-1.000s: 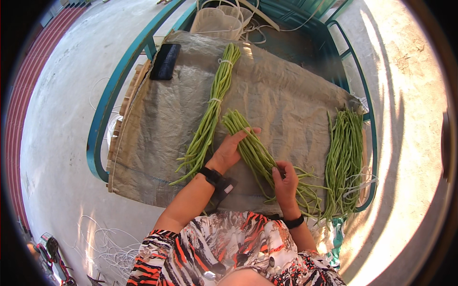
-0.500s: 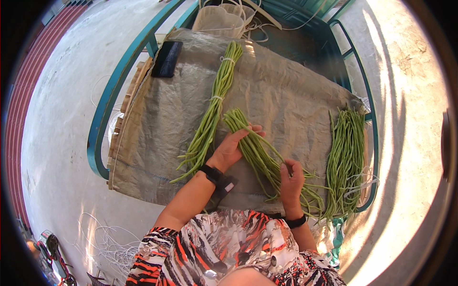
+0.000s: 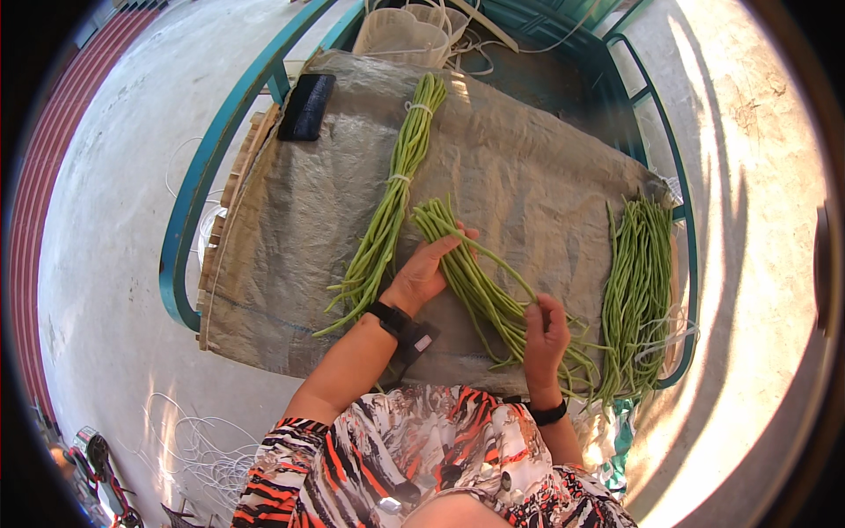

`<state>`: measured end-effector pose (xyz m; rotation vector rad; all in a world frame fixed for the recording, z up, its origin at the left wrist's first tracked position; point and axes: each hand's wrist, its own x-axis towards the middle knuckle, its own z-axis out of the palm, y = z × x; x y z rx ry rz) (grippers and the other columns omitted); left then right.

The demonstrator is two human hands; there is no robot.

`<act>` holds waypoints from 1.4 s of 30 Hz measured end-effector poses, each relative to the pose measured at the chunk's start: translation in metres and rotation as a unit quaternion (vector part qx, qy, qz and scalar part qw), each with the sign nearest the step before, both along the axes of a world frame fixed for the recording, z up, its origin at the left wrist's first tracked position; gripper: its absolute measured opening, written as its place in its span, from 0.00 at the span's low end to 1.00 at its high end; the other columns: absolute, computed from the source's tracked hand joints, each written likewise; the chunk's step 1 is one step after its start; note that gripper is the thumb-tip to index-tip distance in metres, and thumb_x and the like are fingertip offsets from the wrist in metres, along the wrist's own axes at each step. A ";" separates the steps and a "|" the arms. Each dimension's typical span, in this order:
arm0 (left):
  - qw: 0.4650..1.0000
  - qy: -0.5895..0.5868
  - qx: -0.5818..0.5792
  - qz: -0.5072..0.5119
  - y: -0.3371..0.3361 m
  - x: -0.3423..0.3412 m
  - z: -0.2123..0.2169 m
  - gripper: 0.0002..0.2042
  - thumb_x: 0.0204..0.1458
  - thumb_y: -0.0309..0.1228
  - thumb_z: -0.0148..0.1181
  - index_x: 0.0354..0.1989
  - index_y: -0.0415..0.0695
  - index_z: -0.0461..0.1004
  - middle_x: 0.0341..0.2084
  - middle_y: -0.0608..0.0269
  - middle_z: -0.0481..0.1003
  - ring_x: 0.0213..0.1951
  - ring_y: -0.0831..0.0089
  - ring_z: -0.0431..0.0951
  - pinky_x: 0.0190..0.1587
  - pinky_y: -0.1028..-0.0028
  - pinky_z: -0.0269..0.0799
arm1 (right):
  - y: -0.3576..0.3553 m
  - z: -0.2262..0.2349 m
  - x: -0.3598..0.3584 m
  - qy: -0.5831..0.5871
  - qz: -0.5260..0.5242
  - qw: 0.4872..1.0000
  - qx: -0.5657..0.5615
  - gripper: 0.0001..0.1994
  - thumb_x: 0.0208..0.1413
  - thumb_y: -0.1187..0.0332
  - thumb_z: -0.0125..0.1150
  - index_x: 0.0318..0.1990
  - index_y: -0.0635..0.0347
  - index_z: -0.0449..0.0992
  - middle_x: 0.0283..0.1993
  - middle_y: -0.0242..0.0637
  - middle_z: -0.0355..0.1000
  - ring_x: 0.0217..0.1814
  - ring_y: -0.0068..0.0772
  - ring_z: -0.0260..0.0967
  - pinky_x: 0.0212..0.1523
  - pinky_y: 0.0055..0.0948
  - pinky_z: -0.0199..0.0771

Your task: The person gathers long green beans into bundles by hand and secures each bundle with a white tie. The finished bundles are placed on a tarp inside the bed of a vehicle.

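Note:
My left hand (image 3: pixel 421 275) is wrapped round a loose bunch of green long beans (image 3: pixel 482 295), near its upper end. The bunch slants down to the right, its thin tails spread over the sheet. My right hand (image 3: pixel 547 333) pinches a single bean that arcs out from the bunch, between thumb and forefinger. Just left of my left hand lies a second bunch of long beans (image 3: pixel 408 154), bound with white ties in two places. A larger heap of long beans (image 3: pixel 638 277) rests at the right edge, beyond my right hand.
A creased grey-brown sheet (image 3: pixel 546 194) covers the surface inside a teal metal frame (image 3: pixel 187 211). A dark, flat rectangular object (image 3: pixel 307 107) lies at its far left. Whitish plastic containers (image 3: pixel 403 37) stand at the back. Tangled white cord (image 3: pixel 194 449) is on the floor at lower left.
My right hand has shifted slightly right and up, drawing the pinched bean farther out from the bunch. A bean tip now pokes up above the bunch's top. My left hand keeps its grip.

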<state>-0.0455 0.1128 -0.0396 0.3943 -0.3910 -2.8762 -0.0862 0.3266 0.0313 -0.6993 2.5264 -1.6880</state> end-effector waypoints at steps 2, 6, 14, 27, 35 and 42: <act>1.000 0.015 -0.003 -0.004 0.000 0.000 0.004 0.11 0.51 0.27 0.59 0.43 0.47 0.70 0.46 0.58 0.73 0.41 0.67 0.74 0.47 0.64 0.72 | 0.001 -0.006 -0.001 -0.010 -0.002 1.000 -0.002 0.06 0.54 0.76 0.56 0.40 0.64 0.71 0.29 0.25 0.67 0.29 0.14 0.62 0.31 0.17 0.63; 1.000 0.028 -0.004 0.004 -0.001 0.001 0.005 0.10 0.51 0.27 0.59 0.42 0.48 0.71 0.49 0.57 0.71 0.44 0.65 0.74 0.47 0.64 0.72 | -0.007 -0.007 -0.005 -0.023 0.053 0.995 0.087 0.07 0.55 0.75 0.56 0.41 0.63 0.71 0.27 0.29 0.67 0.28 0.17 0.61 0.31 0.19 0.64; 1.000 0.027 -0.002 -0.015 0.000 0.001 0.009 0.12 0.52 0.30 0.58 0.45 0.42 0.71 0.49 0.57 0.71 0.50 0.63 0.71 0.49 0.66 0.70 | 0.003 -0.017 -0.007 -0.080 0.000 0.994 0.075 0.07 0.56 0.73 0.55 0.41 0.64 0.69 0.25 0.25 0.64 0.25 0.14 0.57 0.26 0.17 0.58; 0.999 -0.009 0.004 -0.043 0.000 0.004 0.011 0.14 0.52 0.30 0.59 0.46 0.42 0.70 0.38 0.60 0.75 0.45 0.66 0.74 0.50 0.66 0.70 | -0.003 -0.013 0.002 -0.010 0.059 0.981 0.186 0.07 0.53 0.72 0.58 0.40 0.58 0.72 0.19 0.27 0.61 0.22 0.16 0.56 0.24 0.21 0.59; 0.999 0.044 -0.023 -0.001 0.002 -0.003 0.008 0.09 0.50 0.28 0.60 0.37 0.47 0.68 0.28 0.67 0.72 0.35 0.70 0.73 0.46 0.66 0.70 | 0.032 0.012 -0.007 0.054 0.032 0.968 0.241 0.07 0.55 0.65 0.56 0.36 0.59 0.74 0.20 0.38 0.65 0.21 0.32 0.63 0.26 0.27 0.63; 0.999 -0.020 -0.032 -0.002 0.002 -0.002 0.020 0.05 0.52 0.31 0.59 0.33 0.48 0.68 0.27 0.69 0.71 0.32 0.73 0.72 0.45 0.66 0.70 | 0.132 0.019 -0.038 0.113 -0.110 0.881 0.445 0.08 0.54 0.62 0.55 0.30 0.55 0.74 0.29 0.41 0.72 0.31 0.48 0.69 0.30 0.40 0.67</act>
